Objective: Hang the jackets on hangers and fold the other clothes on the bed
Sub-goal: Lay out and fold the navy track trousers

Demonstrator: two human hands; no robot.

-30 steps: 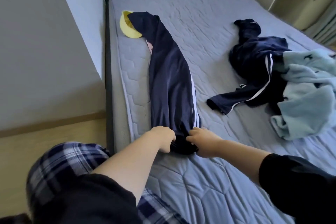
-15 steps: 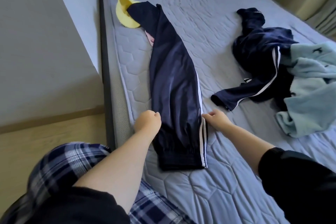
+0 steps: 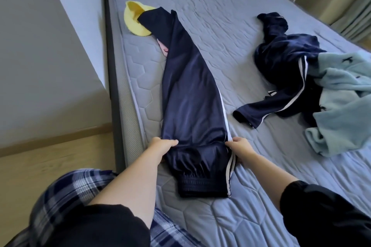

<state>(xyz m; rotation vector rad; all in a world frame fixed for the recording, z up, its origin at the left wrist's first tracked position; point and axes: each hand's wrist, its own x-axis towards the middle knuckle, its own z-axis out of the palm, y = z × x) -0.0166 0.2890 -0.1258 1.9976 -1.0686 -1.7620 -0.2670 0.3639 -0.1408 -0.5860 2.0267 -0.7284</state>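
Navy track pants (image 3: 190, 94): glossy, smooth synthetic, laid lengthwise as one long narrow strip along the left side of the bed (image 3: 230, 26). White stripes run down the right edge. Ribbed elastic cuff at the near end, lying flat. The far end overlaps a soft yellow hat (image 3: 134, 18). A small pink item (image 3: 163, 48) peeks from under the left edge; cannot identify it.

Left hand (image 3: 162, 144): fingers curled, pinching the left edge of the fabric just above the cuff gathers. Right hand (image 3: 240, 146): fingers curled, pinching the striped right edge at the same level. Cloth between the hands is puckered into fine folds.

Bed surface: grey-blue mattress, quilted in hexagons.

Right side of bed: crumpled navy jacket (image 3: 287, 62), white-striped, one sleeve stretched flat toward the pants, not touching them. Touching it and partly over it lies a heaped light blue fleece garment (image 3: 341, 102), fuzzy, with small dark motifs.
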